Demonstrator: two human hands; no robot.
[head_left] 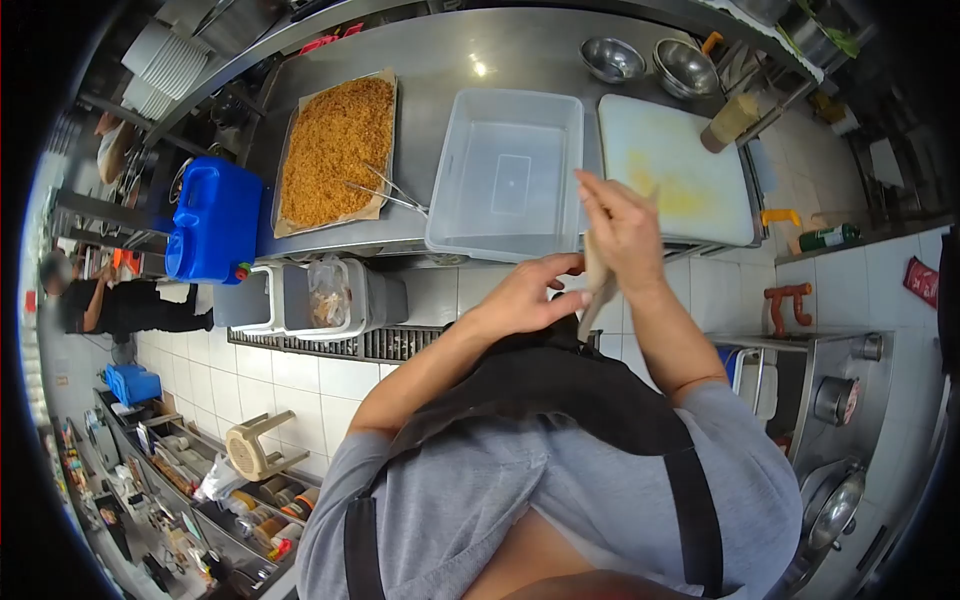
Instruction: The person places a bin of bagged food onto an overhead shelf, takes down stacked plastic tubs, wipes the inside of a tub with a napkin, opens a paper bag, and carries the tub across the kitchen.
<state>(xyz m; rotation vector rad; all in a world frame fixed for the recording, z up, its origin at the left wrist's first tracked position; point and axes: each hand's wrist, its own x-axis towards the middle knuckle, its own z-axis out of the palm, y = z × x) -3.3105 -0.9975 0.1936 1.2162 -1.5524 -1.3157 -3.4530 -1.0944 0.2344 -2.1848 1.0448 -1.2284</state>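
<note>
A greyish-beige strip of cloth hangs in front of my black apron, close to the table's front edge. My right hand is closed around its upper part, and a tip of it shows past the far side of the hand. My left hand is beside the cloth, its thumb and fingers apart, the thumb near or touching the cloth. Just beyond the hands lies a clear plastic tub with nothing in it. To its right is a white cutting board with yellow stains.
A paper-lined tray of brown crumbly food lies at left, with tongs at its edge. Metal bowls stand at the back right. A blue jerrycan and bins flank the table's left front. Another person stands far left.
</note>
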